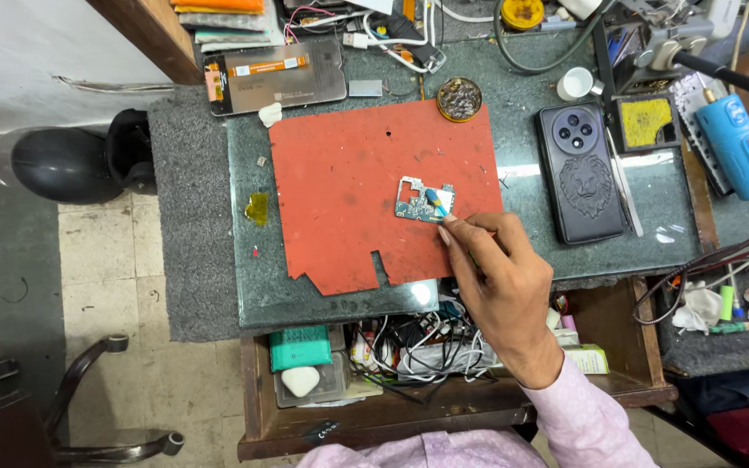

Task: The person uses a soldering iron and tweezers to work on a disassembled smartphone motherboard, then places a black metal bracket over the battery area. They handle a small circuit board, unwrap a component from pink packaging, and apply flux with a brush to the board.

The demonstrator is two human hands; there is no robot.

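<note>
Where the mat (340, 182) lies bare, right hand (500, 282) touches board (424, 201).

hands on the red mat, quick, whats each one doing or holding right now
Left hand: not in view.
Right hand: fingers pinched shut on a small tool, its tip on the circuit board lying on the red mat.

Small phone circuit board (423, 202) lies flat on my red work mat (348, 173), right of the mat's centre and near its right edge; roughly rectangular, with a cut-out notch along the top, silver shielding on the upper part and a blue-green populated strip along the lower edge. A thin blue tool tip (434, 198) rests on the board's right half, pinched between my right hand's (500, 277) fingertips (449, 227), which sit just at the board's lower right corner.
</note>
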